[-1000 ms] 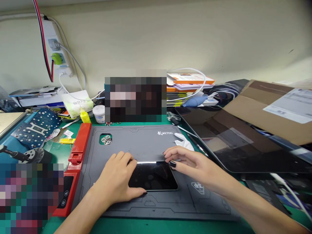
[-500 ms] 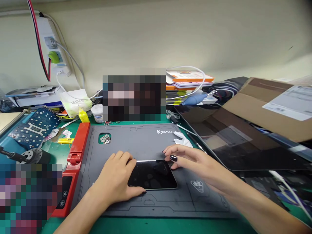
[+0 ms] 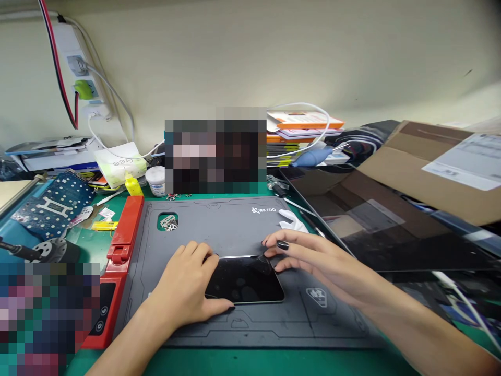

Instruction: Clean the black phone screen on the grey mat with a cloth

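Note:
A smartphone (image 3: 246, 282) with a dark, glossy screen lies flat and sideways on the grey work mat (image 3: 230, 219). My left hand (image 3: 191, 284) grips its left end, thumb along the near edge and fingers at the far edge, covering that end. At the far right corner of the phone, my right hand (image 3: 309, 256) has its fingers apart and holds nothing; the fingertips are at or close to the corner, and I cannot tell whether they touch it. Dark polish shows on the nails.
A red bar with buttons (image 3: 123, 245) borders the mat's left side. A white crumpled wipe (image 3: 293, 221) lies by its far right corner. A large dark glass panel (image 3: 352, 214) and a cardboard box (image 3: 430, 167) stand right. A white tub (image 3: 156, 181) and yellow bottle (image 3: 133, 184) are behind.
My right hand's thumb and fingers have shifted slightly, lifting a little and straightening near the phone's corner. My left hand and the phone have stayed in place.

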The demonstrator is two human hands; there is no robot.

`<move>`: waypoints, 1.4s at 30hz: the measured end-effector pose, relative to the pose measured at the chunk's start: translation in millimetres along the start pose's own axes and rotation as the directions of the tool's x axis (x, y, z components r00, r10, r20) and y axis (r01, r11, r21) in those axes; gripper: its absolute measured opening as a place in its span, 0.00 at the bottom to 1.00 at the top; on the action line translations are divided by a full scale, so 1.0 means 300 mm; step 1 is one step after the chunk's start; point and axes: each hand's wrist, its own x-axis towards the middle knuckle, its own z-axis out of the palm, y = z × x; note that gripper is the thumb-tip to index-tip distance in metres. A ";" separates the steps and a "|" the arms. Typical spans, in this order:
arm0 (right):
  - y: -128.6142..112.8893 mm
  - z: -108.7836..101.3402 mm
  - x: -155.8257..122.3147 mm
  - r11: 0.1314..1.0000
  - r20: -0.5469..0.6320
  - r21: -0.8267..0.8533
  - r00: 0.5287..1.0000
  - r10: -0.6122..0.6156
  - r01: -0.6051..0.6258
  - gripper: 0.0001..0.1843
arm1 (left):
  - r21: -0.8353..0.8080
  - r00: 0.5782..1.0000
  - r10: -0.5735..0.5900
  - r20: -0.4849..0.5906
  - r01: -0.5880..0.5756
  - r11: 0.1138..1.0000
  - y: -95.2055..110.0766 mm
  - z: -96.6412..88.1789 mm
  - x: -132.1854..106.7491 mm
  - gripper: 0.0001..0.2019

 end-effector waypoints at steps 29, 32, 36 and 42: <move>-0.011 -0.004 0.011 0.981 -0.008 0.187 0.998 0.061 -0.058 0.21 | 0.012 1.000 -0.013 0.012 0.013 1.000 0.005 -0.002 -0.001 0.26; -0.011 -0.006 0.009 0.974 0.006 0.219 0.998 0.060 -0.060 0.19 | 0.014 1.000 -0.018 0.007 0.017 1.000 0.006 -0.006 0.001 0.25; -0.016 -0.003 0.006 0.975 0.007 0.214 0.999 0.052 -0.053 0.20 | -0.027 1.000 -0.027 -0.015 0.026 0.999 0.009 -0.004 0.004 0.25; -0.014 0.001 0.001 0.993 -0.013 0.116 1.000 0.007 -0.005 0.23 | -0.092 0.997 -0.038 -0.064 0.032 0.995 0.015 0.000 0.002 0.22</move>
